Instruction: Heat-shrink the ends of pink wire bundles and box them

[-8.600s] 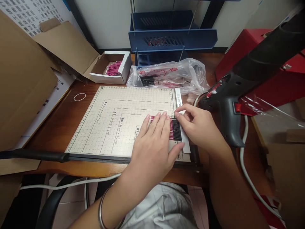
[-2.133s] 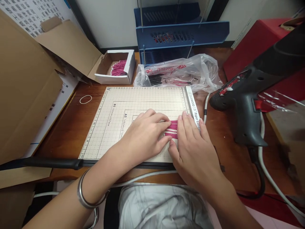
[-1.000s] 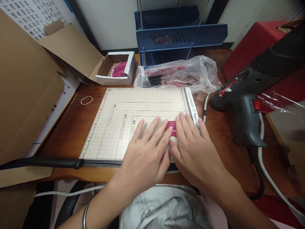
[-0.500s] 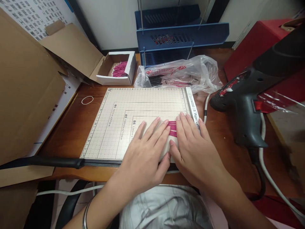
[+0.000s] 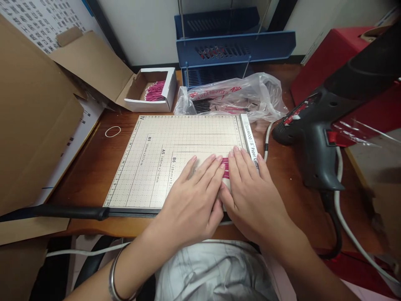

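Note:
Several short magenta wires [image 5: 225, 168] lie side by side on the cream board of a paper cutter [image 5: 138, 167]. My left hand [image 5: 191, 200] rests flat over their left ends, fingers stretched out. Over their right ends lies my right hand [image 5: 253, 184], also flat, with its fingertips by the cutter's metal rail [image 5: 249, 140]. Only the middle stretch of the wires shows between the two hands; both ends are hidden. My thumbs are close together below the wires. The cutter's black handle [image 5: 72, 212] lies low along the front edge.
Behind the cutter stand an open white box [image 5: 171, 90] of magenta wires and a clear plastic bag [image 5: 269, 94] with dark and red wires. A blue rack [image 5: 278, 44] is at the back. On the right is a black heat gun [image 5: 322, 138]; a rubber band [image 5: 112, 131] lies left.
My left hand has shifted slightly right, and my hands are closer together, so less of the wires shows between them. The whole view has moved slightly.

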A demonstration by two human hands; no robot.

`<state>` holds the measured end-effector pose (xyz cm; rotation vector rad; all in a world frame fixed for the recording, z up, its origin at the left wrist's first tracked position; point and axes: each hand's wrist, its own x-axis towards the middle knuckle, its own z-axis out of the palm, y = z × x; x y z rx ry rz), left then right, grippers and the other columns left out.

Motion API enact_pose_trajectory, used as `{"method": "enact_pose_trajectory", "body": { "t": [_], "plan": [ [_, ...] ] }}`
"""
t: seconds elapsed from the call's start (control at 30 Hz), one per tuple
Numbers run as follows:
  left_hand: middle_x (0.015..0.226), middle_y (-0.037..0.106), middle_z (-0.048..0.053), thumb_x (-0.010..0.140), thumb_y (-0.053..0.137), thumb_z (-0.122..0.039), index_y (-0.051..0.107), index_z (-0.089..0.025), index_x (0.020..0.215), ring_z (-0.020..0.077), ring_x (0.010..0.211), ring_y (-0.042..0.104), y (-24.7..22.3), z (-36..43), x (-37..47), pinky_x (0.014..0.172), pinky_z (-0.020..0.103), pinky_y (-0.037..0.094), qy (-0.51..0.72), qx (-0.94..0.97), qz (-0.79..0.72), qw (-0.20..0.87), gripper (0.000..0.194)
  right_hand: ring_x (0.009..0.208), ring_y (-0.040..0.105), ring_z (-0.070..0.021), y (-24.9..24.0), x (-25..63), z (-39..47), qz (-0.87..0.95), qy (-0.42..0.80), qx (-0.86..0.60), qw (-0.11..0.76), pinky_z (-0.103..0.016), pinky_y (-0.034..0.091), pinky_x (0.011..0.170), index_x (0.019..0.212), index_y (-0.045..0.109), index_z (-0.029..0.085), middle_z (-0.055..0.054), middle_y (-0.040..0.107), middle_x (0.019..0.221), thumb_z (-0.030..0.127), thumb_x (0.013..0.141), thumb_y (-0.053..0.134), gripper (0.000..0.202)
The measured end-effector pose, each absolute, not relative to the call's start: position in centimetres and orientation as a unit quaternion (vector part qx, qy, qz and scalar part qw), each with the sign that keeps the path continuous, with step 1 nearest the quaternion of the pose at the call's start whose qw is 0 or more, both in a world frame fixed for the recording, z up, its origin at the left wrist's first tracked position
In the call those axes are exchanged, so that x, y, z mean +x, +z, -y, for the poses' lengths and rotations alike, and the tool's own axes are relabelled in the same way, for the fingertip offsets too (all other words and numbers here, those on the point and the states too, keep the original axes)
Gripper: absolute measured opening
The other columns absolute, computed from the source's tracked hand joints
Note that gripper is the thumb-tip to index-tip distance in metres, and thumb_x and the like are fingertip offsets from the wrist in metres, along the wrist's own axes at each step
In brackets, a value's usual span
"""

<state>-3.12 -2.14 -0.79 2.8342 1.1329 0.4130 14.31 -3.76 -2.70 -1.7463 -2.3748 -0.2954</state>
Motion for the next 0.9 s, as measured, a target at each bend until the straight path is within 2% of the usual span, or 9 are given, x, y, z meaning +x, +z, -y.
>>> {"method": "enact_pose_trajectory", "body": {
  "t": [0.17,0.3,0.43,0.67,0.9],
  "plan": [
    [0.162,0.046,0.017,0.103,0.041,-0.028,0.053,-0.002,0.148,0.0339,0.154,0.038,-1.0,2.3,-3.1,0.128,0.06,0.025,0.15,0.905,-0.398,0.002,0.053,0.154,0.037,-0.0339,-2.7,14.3,3.7,0.798,-0.091,-0.589,0.092,-0.055,0.03,0.127,0.155,0.044,-0.004,-0.022,0.035,0.163,0.035,0.106,0.028,0.064],
    [0.161,0.049,0.012,0.104,0.043,-0.032,0.058,-0.011,0.147,0.0366,0.153,0.04,-0.5,1.9,-3.5,0.125,0.063,0.031,0.142,0.901,-0.409,0.029,0.05,0.152,0.039,-0.0346,-2.7,14.3,3.7,0.797,-0.097,-0.588,0.096,-0.055,0.031,0.126,0.153,0.046,-0.004,-0.022,0.037,0.162,0.034,0.105,0.026,0.064],
    [0.16,0.051,0.012,0.104,0.044,-0.033,0.064,-0.017,0.143,0.0398,0.153,0.039,-0.2,1.7,-3.8,0.122,0.066,0.034,0.132,0.891,-0.432,0.039,0.046,0.152,0.039,-0.0339,-2.7,14.3,3.7,0.795,-0.096,-0.591,0.095,-0.054,0.031,0.127,0.153,0.046,-0.004,-0.022,0.036,0.162,0.035,0.105,0.026,0.065],
    [0.157,0.053,0.017,0.105,0.042,-0.03,0.063,-0.015,0.145,0.0428,0.149,0.044,-0.8,2.2,-3.4,0.117,0.067,0.04,0.145,0.88,-0.45,0.04,0.047,0.152,0.039,-0.0339,-2.8,14.3,3.8,0.795,-0.101,-0.59,0.098,-0.054,0.031,0.126,0.153,0.046,-0.005,-0.022,0.037,0.162,0.035,0.105,0.027,0.065],
    [0.155,0.056,0.014,0.107,0.041,-0.028,0.063,-0.013,0.143,0.041,0.147,0.047,-1.2,2.5,-2.9,0.118,0.068,0.04,0.178,0.867,-0.463,0.043,0.045,0.152,0.04,-0.0338,-2.8,14.4,3.7,0.795,-0.098,-0.591,0.1,-0.054,0.031,0.126,0.154,0.045,-0.004,-0.021,0.036,0.163,0.035,0.106,0.025,0.065]
  ]
}}
